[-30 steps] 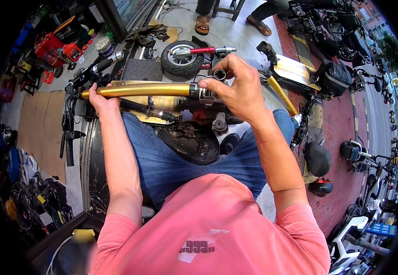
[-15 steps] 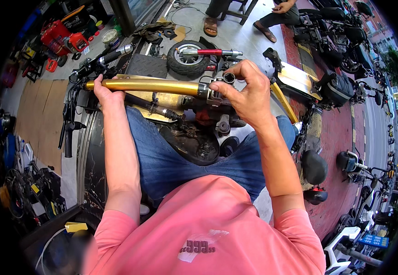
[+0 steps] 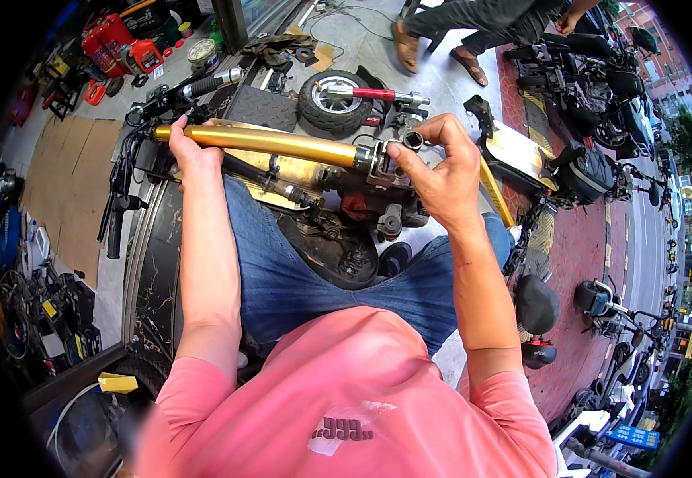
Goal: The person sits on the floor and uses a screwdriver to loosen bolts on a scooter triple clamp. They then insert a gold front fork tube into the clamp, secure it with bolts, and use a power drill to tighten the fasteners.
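Note:
A gold scooter stem tube [image 3: 290, 144] lies across in front of me, with handlebars [image 3: 203, 84] and cables at its left end. My left hand [image 3: 195, 150] is closed around the tube near that end, thumb on top. On the tube's right end sits a metal folding joint [image 3: 382, 166] with a black collar. My right hand [image 3: 448, 171] pinches the joint's outer side between thumb and bent fingers; the exact contact is partly hidden. Below the tube lie a gold scooter deck [image 3: 242, 140] and a black rod with a grey end [image 3: 286, 191].
Beyond the tube lies a wheel [image 3: 333, 102] with a red and silver rod-shaped part [image 3: 374, 93] across it. A person's legs [image 3: 477, 28] are at the far side. Scooters [image 3: 593, 159] stand on the right; cardboard [image 3: 67, 195] and red bottles [image 3: 145, 56] are on the left.
The other person's legs have shifted and now stretch across the far side. My view has turned slightly. Both my hands keep their grip on the stem and joint.

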Available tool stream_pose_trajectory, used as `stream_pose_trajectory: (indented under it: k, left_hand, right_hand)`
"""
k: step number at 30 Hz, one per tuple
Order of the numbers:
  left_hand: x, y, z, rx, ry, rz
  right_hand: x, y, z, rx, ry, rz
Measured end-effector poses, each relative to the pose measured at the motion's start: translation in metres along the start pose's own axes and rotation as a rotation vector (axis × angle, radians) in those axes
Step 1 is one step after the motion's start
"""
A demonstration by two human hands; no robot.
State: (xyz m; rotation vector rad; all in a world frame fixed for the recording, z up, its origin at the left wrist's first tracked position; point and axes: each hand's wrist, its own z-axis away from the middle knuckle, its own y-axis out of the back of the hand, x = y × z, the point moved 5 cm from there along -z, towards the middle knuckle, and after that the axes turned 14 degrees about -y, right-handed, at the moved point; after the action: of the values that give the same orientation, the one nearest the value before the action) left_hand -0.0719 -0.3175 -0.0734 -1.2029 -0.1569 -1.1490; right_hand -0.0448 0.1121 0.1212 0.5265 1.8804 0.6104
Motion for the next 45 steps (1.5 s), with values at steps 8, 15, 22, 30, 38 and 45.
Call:
stream_pose_trajectory:
  k: [8,15,22,30,38,45]
  left_hand:
    - [0.001,0.000,0.002,-0.011,-0.003,0.006]
    - [0.000,0.000,0.001,-0.020,0.028,-0.004]
    - [-0.001,0.004,-0.006,-0.035,0.020,-0.013]
    - [0.001,0.000,0.000,-0.039,-0.003,-0.034]
    - [0.001,0.001,-0.001,-0.059,-0.001,-0.041]
    - [0.002,0.006,-0.017,-0.104,-0.027,-0.075]
  right_hand:
    - [-0.008,0.007,-0.005,-0.201,0.147,-0.128]
    - [-0.008,0.001,0.001,0.022,0.112,-0.108]
    - [-0.004,0.000,-0.003,-0.090,0.014,-0.105]
    - [0.001,-0.036,-0.054,-0.768,0.171,-0.219]
    - [0.006,-0.042,-0.033,-0.621,-0.159,-0.326]
    - [-0.003,-0.041,-0.008,0.277,-0.145,-0.064]
